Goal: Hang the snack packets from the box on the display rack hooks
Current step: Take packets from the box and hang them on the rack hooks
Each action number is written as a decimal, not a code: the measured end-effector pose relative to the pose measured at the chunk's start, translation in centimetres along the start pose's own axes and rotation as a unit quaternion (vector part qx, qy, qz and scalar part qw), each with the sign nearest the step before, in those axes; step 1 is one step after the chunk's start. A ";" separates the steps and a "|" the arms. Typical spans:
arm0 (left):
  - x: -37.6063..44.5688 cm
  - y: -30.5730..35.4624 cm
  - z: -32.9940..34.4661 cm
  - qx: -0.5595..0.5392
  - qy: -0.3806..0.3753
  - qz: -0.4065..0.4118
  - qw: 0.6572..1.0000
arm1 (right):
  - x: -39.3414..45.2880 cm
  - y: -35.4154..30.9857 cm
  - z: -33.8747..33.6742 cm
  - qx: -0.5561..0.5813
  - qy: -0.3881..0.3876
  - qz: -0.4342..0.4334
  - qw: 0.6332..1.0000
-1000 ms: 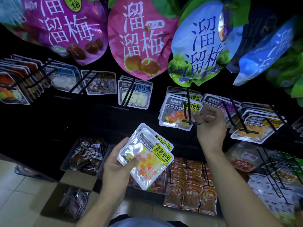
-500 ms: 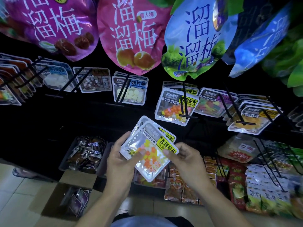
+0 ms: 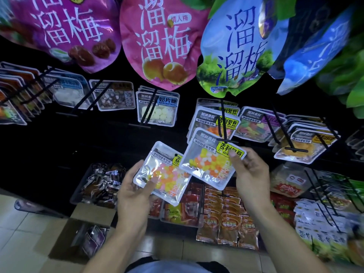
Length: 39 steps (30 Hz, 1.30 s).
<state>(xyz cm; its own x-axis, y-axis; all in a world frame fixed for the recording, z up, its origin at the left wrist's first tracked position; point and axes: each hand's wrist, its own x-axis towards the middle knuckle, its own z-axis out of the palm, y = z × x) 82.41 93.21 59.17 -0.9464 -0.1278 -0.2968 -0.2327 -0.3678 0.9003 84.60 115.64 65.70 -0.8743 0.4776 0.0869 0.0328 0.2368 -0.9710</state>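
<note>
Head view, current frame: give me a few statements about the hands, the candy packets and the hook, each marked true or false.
1. Each hand holds one candy packet. True: the left hand holds one packet, the right hand another packet.
2. The right hand's packet already hangs on the hook. False: it is held just below the tip of the hook, not threaded.
3. Matching packets already hang on that hook. True: the hanging packets carry the same yellow label.
4. The cardboard box sits on a shelf. False: the cardboard box stands on the floor, at lower left.
5. The left hand is empty. False: it grips a packet.
</note>
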 end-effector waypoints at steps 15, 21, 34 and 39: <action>0.0 -0.2 -0.6 -0.013 0.059 0.007 0.998 | 1.9 0.2 -0.2 -0.037 0.005 -0.003 0.999; 0.2 -0.3 -1.3 -0.012 0.064 0.013 0.998 | 2.9 0.9 0.0 -0.046 -0.006 0.002 0.999; -0.1 0.1 -0.9 0.002 0.055 0.020 0.998 | 7.8 2.2 1.3 -0.026 0.105 0.007 0.994; -0.4 0.1 0.1 -0.012 0.013 0.012 1.000 | 3.3 1.9 1.8 0.066 0.118 0.065 0.989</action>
<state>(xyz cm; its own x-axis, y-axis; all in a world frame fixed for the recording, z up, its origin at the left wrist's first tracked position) 82.73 93.26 59.43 -0.9454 -0.1599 -0.2839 -0.2045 -0.3872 0.8990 80.88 116.19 63.74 -0.7284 0.6851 -0.0065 0.0611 0.0554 -0.9966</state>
